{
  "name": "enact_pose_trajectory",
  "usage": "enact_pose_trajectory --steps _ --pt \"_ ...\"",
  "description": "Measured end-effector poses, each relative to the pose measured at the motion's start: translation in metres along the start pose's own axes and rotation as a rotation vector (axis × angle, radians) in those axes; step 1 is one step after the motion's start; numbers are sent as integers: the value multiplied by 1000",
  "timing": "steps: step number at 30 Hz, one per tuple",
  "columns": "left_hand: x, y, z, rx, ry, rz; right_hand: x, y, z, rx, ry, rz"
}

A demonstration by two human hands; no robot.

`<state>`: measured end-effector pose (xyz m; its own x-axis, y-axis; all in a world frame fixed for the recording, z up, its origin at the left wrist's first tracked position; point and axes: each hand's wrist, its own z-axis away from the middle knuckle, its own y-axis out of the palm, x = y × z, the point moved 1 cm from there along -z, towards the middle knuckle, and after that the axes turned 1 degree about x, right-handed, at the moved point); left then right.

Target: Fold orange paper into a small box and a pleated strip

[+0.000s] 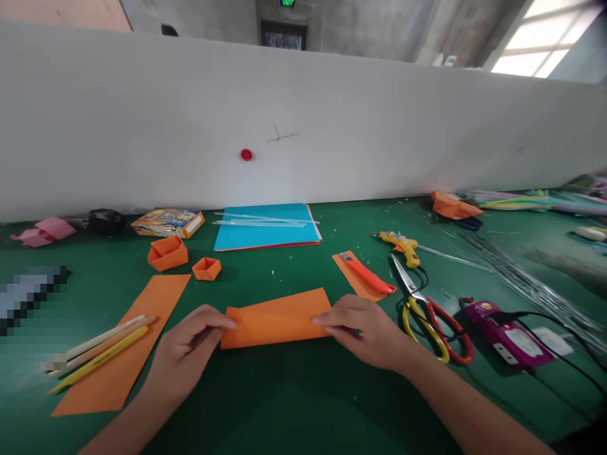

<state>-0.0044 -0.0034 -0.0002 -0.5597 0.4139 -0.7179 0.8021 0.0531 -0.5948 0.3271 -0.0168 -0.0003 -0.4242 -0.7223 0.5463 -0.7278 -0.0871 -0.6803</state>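
Head view: the left hand [183, 344] pinches the left end of an orange paper strip [277, 322] between thumb and fingers, and the right hand [367, 332] pinches its right end. The strip spans the gap between them over the green table [284, 404]; whether its lower edge touches the tabletop is hard to tell.

Just left of the left hand, a longer orange strip [159, 306] lies at a slant, with two pencils [110, 343] and a yellow pen [102, 359] across it. Beyond its far end stand a small orange paper ring [207, 270] and a larger one [167, 254].

Past the right hand, a red cutter [367, 275] rests on a scrap of orange paper [355, 279]. Beside it lie scissors [417, 295] with yellow and red handles, a yellow glue gun [402, 244] behind them and a purple box [505, 328] to their right.

Farther back, clear sticks [270, 220] lie on blue paper [265, 238], close to a white partition [379, 133].
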Motion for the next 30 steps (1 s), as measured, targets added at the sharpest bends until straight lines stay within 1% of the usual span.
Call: enact_pose_trajectory --steps 2,4,7,10,13,16,19,21,24,30 --pt "6 1 0 1 -60 -60 0 1 -1 -7 69 -132" --pt "8 3 2 23 -46 -177 0 5 -2 -5 227 -266" --pt "3 5 5 5 116 -402 0 12 -2 8 448 -377" --pt "-7 7 10 -3 303 -545 -3 18 -2 12 552 -381" --pt "-15 11 15 67 475 -553 -6 21 -3 12 559 -253" --pt "-17 18 18 221 600 -557 -7 23 -2 19 517 -118" --pt "-14 24 18 411 595 -590 -7 25 0 37 483 -73" --pt "-11 26 18 489 566 -611 -7 25 2 44 456 -60" --pt "-9 26 17 530 561 -633 -8 24 3 34 434 -43" --pt "-10 27 19 493 602 -651 -15 24 6 13 435 -23"
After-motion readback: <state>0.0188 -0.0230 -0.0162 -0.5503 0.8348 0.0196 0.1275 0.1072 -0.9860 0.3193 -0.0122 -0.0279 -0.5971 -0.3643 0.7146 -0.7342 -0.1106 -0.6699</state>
